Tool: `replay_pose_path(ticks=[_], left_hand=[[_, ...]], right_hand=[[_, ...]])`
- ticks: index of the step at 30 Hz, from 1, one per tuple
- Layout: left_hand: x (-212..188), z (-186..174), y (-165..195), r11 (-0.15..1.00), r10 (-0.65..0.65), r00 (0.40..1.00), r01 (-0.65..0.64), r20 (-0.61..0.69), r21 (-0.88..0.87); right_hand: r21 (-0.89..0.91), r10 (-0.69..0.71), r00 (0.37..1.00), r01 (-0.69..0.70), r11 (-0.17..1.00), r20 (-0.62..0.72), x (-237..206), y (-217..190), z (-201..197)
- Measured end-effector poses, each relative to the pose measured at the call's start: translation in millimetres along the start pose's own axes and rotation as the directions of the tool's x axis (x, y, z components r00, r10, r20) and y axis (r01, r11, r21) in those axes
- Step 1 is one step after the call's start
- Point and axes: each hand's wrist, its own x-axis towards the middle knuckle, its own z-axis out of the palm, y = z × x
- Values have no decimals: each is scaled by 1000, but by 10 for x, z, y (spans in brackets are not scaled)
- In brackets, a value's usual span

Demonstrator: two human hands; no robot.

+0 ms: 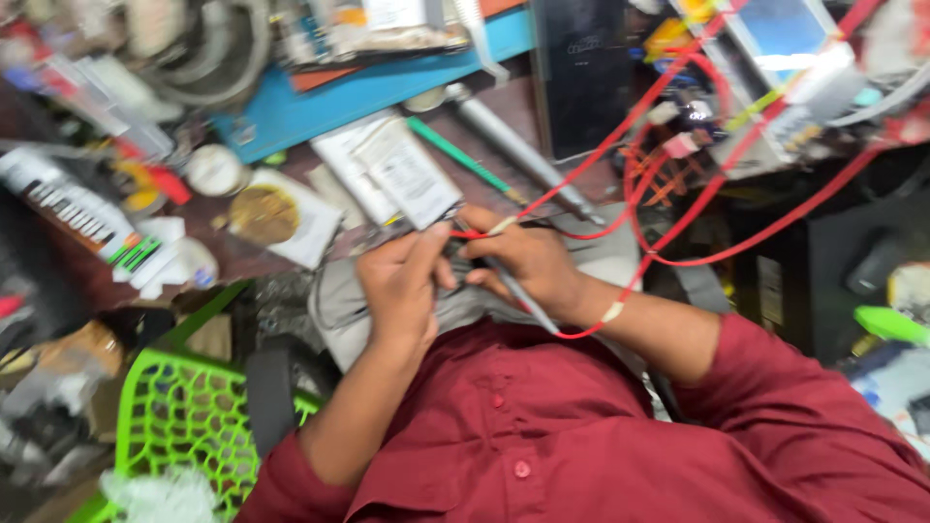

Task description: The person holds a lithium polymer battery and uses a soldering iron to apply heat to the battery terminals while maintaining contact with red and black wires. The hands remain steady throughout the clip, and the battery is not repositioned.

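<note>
Red wire [668,260], right hand [523,261], left hand [399,286] touching, cluttered bench [291,116]

Your left hand [399,283] and right hand [523,263] meet close together over a small dark part that is too blurred to make out, your right fingers [481,254] gripping a slim grey probe [523,295] with a red wire [668,254]. A green plastic mesh basket [184,416] sits left of your left arm, and a white rectangular battery pack [402,174] lies on the cluttered surface [504,107] just above your hands.

A slim grey pen-shaped probe tool [518,291] slants across the fingers of the right hand, tip up near a small dark part [455,254], too blurred to identify, pinched between both hands; a thin red cable [678,254] loops away from it
</note>
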Motion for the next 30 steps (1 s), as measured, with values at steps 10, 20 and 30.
replay_pose_path(ticks=[10,20,30], left_hand=[[19,-10,6,997,38,999,-38,1,-73],[9,11,-18,997,23,999,-21,22,-69],[20,31,-56,994,8,999,-5,32,-111]], right_hand=[[-22,-32,999,32,999,19,53,-73,-42],[-7,-13,1000,13,1000,25,18,-37,-49],[-45,-9,1000,10,999,23,24,-53,-74]])
